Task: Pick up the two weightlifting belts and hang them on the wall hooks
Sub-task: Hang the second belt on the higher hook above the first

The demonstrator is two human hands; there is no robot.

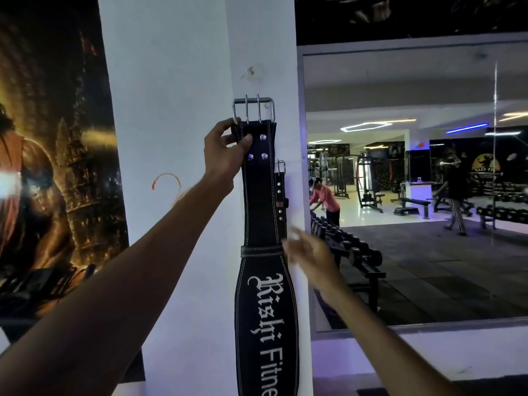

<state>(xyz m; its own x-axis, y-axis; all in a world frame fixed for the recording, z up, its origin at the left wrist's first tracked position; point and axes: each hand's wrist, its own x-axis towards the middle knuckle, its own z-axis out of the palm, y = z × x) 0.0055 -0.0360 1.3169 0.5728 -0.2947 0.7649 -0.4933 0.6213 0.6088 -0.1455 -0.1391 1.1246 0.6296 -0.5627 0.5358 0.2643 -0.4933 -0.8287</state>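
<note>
A black weightlifting belt (261,212) with white lettering hangs straight down the white pillar (177,110). Its steel double-prong buckle (253,110) is at the top, against the pillar. My left hand (225,151) grips the belt's left edge just under the buckle, thumb across the front. Behind it, a second black belt (280,190) with its own small buckle shows as a narrow strip at the pillar's right edge. My right hand (310,254) is blurred, fingers apart, holding nothing, just right of the front belt's loop. The hooks themselves are hidden.
A scarred patch (251,72) marks the pillar above the buckle. A dark poster (51,167) covers the wall at left. A big mirror (414,181) at right reflects dumbbell racks, benches, machines and people.
</note>
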